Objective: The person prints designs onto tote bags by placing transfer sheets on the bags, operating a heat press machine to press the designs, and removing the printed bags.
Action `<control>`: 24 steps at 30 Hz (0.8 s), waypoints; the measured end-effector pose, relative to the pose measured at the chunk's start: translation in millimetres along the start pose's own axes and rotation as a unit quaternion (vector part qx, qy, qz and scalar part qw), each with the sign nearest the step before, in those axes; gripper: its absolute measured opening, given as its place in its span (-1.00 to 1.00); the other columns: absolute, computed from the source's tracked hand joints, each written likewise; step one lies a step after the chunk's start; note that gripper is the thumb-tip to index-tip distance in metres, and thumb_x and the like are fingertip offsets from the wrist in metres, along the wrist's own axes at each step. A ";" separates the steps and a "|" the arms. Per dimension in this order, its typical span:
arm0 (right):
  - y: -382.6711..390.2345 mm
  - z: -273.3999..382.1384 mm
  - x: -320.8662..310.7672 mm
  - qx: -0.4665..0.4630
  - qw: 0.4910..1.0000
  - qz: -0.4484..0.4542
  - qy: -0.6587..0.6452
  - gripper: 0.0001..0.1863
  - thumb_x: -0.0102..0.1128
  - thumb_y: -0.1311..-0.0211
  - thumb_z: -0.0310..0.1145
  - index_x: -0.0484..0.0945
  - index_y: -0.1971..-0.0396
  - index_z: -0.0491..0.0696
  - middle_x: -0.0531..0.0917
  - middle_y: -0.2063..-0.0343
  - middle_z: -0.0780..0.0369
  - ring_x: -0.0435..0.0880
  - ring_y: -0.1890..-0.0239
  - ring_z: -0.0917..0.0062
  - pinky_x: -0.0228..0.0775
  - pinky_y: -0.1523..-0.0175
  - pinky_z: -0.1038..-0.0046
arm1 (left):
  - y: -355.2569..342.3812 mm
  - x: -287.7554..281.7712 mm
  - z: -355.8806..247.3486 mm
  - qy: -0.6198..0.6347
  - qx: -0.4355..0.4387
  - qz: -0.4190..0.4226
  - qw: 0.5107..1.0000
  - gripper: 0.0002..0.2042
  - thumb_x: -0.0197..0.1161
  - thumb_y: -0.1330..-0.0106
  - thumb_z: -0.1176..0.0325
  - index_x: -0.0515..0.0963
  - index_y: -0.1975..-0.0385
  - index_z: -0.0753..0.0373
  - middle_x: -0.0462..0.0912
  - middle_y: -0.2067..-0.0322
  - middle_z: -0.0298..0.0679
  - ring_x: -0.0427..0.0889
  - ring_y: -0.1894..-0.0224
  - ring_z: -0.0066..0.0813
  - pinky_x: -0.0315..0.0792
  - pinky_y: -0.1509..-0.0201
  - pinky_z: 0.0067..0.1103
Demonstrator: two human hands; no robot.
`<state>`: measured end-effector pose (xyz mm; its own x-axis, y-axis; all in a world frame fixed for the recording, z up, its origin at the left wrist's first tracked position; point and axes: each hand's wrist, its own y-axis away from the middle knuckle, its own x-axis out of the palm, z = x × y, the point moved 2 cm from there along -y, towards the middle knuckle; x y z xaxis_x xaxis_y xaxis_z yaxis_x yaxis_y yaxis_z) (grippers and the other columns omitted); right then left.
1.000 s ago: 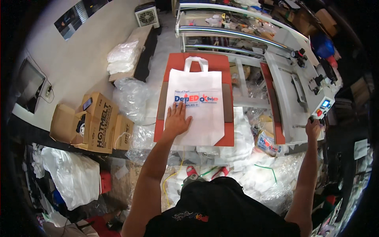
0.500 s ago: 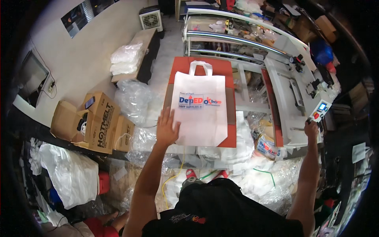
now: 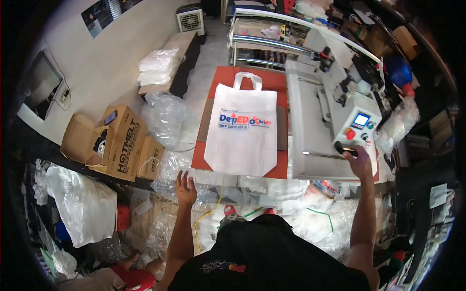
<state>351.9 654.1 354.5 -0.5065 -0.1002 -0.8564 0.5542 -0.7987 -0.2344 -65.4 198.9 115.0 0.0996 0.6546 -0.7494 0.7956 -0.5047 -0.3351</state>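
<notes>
A white non-woven tote bag [image 3: 241, 150] with a printed blue and red design lies flat on the orange-red bed [image 3: 218, 77] of a heat press, its handles toward the far side. My right hand [image 3: 360, 166] grips the black handle [image 3: 344, 148] below the white control box [image 3: 358, 115], at the front right of the white press head [image 3: 310, 167]. That head stands just right of the bag, by the bed's right edge. My left hand [image 3: 186, 189] hovers off the bed's near left corner, fingers apart, holding nothing.
Open cardboard boxes [image 3: 124, 150] stand at the left, with a phone [image 3: 111, 117] on one. Clear plastic [image 3: 165, 119] lies beside the bed. Stacked white packs [image 3: 158, 65] sit on a bench. A yellow cord [image 3: 196, 228] runs below. Part of another person [image 3: 131, 276] shows lower left.
The press head has slid left toward the bag, with my right hand on its handle. My left hand has drawn back from the bag's left edge toward me.
</notes>
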 end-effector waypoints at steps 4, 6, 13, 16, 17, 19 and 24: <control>6.1 47.8 39.3 -0.070 0.997 -0.017 -0.010 -0.66 0.36 -0.12 -0.19 0.53 0.31 -0.16 0.60 0.40 0.04 0.63 0.35 0.19 0.46 0.26 0.28 | 40.7 10.1 18.6 -0.013 -0.030 0.015 0.999 -0.67 0.01 -0.42 0.22 0.50 -0.02 0.29 0.40 -0.14 0.09 0.39 -0.15 0.13 0.27 -0.22 -0.15; 5.7 78.3 53.3 -0.081 0.997 -0.012 -0.015 -0.67 0.35 -0.13 -0.19 0.53 0.31 -0.15 0.60 0.40 0.04 0.63 0.35 0.16 0.47 0.27 0.26 | 63.7 13.4 31.3 -0.011 -0.050 0.016 0.999 -0.67 0.04 -0.39 0.17 0.54 0.02 0.25 0.44 -0.11 0.08 0.44 -0.11 0.13 0.33 -0.18 -0.14; -1.3 153.6 96.3 -0.190 0.981 0.026 -0.038 -0.75 0.19 -0.24 -0.25 0.50 0.26 -0.14 0.59 0.33 0.04 0.62 0.30 0.09 0.47 0.24 0.19 | 130.4 27.0 51.8 -0.031 -0.074 0.057 0.995 -0.76 0.16 -0.31 0.21 0.56 0.16 0.20 0.59 0.09 0.02 0.56 0.03 0.06 0.47 -0.03 -0.22; -3.6 176.2 115.5 -0.240 0.969 0.038 -0.051 -0.77 0.12 -0.27 -0.31 0.47 0.19 -0.13 0.58 0.26 0.05 0.61 0.26 0.09 0.47 0.19 0.17 | 157.3 31.8 62.9 -0.014 -0.095 0.125 0.988 -0.77 0.21 -0.27 0.19 0.60 0.24 0.20 0.62 0.14 -0.03 0.56 0.01 -0.01 0.45 -0.08 -0.26; -3.5 180.3 119.8 -0.263 0.963 0.039 -0.048 -0.77 0.10 -0.27 -0.34 0.45 0.15 -0.12 0.58 0.23 0.06 0.61 0.24 0.10 0.47 0.16 0.16 | 158.3 35.3 62.0 -0.008 -0.121 0.178 0.977 -0.76 0.22 -0.26 0.18 0.61 0.25 0.20 0.63 0.15 -0.04 0.56 0.00 -0.04 0.44 -0.10 -0.28; -3.2 191.0 124.0 -0.253 0.965 0.053 -0.044 -0.76 0.08 -0.26 -0.36 0.44 0.12 -0.12 0.56 0.20 0.05 0.59 0.21 0.08 0.47 0.13 0.16 | 167.4 37.7 62.8 0.025 -0.185 0.191 0.964 -0.75 0.22 -0.25 0.17 0.64 0.25 0.21 0.63 0.13 -0.03 0.55 -0.02 -0.09 0.43 -0.13 -0.32; 6.9 192.1 127.3 -0.257 0.964 0.039 -0.063 -0.66 0.06 -0.25 -0.39 0.40 -0.02 -0.14 0.53 0.03 0.02 0.56 0.02 0.11 0.47 -0.03 0.22 | 183.8 51.8 54.1 -0.014 -0.205 0.317 0.926 -0.63 0.10 -0.28 0.10 0.63 0.19 0.29 0.62 0.13 0.11 0.54 -0.03 0.04 0.38 -0.18 -0.28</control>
<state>164.4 521.9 332.3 -0.5090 -0.2448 -0.8253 0.8310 -0.3896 -0.3970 53.7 109.6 -16.4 0.6129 0.2828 -0.7378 0.7433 -0.5231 0.4169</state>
